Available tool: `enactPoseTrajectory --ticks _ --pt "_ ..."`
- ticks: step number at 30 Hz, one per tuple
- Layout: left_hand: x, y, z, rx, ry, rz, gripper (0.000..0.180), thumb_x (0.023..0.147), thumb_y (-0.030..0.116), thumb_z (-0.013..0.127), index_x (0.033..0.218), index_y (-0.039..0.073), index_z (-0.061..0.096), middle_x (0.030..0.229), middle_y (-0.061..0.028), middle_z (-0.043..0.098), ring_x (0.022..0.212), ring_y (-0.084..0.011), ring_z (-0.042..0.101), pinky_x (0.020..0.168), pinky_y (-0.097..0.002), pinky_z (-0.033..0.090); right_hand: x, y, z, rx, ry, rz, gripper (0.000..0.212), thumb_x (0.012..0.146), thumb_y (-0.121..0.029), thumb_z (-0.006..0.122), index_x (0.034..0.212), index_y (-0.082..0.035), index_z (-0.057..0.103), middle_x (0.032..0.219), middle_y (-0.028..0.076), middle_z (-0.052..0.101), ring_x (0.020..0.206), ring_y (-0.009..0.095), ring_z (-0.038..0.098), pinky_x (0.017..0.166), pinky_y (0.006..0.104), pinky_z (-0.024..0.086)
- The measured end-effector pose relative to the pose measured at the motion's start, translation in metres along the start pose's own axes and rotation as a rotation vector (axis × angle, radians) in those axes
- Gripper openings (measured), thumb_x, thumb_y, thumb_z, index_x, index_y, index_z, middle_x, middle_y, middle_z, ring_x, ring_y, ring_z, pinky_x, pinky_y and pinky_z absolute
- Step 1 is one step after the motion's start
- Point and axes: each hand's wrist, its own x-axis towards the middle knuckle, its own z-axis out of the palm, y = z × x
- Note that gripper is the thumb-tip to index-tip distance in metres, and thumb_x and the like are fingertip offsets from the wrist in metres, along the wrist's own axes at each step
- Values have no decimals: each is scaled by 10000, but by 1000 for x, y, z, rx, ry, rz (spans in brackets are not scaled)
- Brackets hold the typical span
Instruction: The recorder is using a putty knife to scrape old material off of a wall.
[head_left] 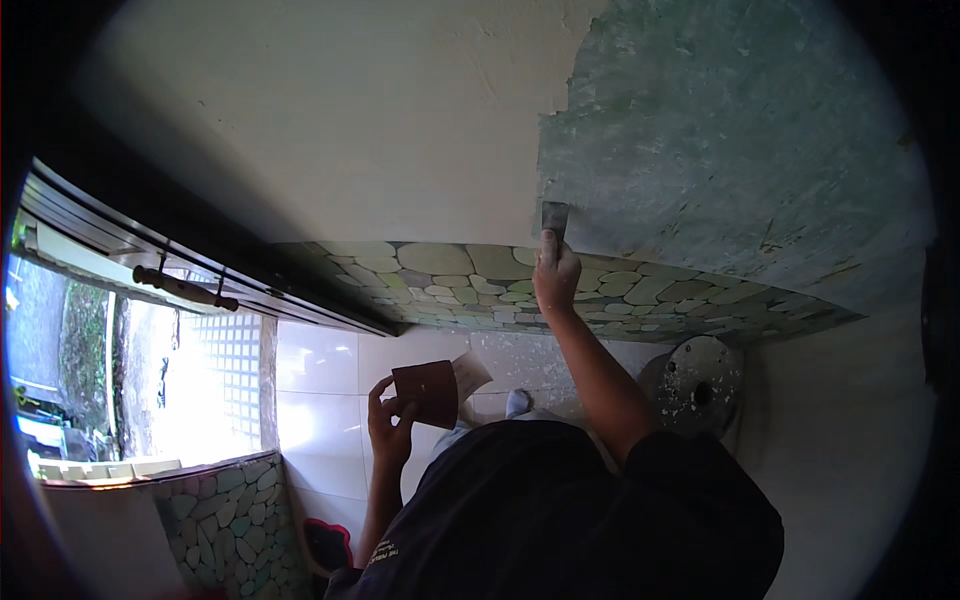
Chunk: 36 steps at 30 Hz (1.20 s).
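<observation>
Scraper [554, 216] in the right hand [557, 278], its short handle closed in the fingers and its flat metal blade pointing away from the body, apparently touching the wall [700, 130]. The blade sits near the lower end of the boundary between the smooth cream coating [380, 130] and the rough grey-green surface to its right, just above the stone-patterned band [470, 270] along the wall's base. Nearer the body and well apart from the scraper, the left hand [387, 428] pinches a curved reddish-brown sheet [425, 392] between thumb and fingers; a paler piece [473, 374] sticks out beyond its right edge. Below, pale flecks lie scattered over the tiled floor [318, 425] and on top of a round stool [684, 368] beside the right forearm. To the left stands a dark door with a rod-shaped handle [186, 289], and a red-rimmed container [328, 545] sits near the left forearm.
</observation>
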Motion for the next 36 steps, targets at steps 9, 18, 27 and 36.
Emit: enactPoseTrajectory --ticks 9,18,27,36 --pt "-2 24 2 -125 55 -128 536 793 -35 615 1278 31 398 810 -80 664 757 -98 592 761 -259 455 -36 39 -20 -235 -10 118 556 927 -440 518 589 2 527 479 96 484 438 203 487 469 371 386" --pt "1 19 2 22 -3 -79 546 785 -31 628 1280 28 406 761 -54 644 722 -89 572 755 -259 452 -29 50 -25 -136 3 86 580 927 -475 501 588 -5 542 498 102 512 463 211 507 495 375 392" --pt "0 22 8 -91 17 -88 472 783 -20 631 1232 17 490 930 -70 641 742 -107 591 753 -269 464 -13 28 -25 -190 17 32 528 926 -433 521 652 11 598 528 139 563 518 293 592 519 390 431" --pt "-3 21 4 -72 32 -98 485 771 -27 628 1234 21 495 911 -62 638 729 -113 593 759 -273 462 1 25 -23 -132 55 -27 544 923 -420 528 570 -7 522 471 62 461 439 188 475 462 340 383"
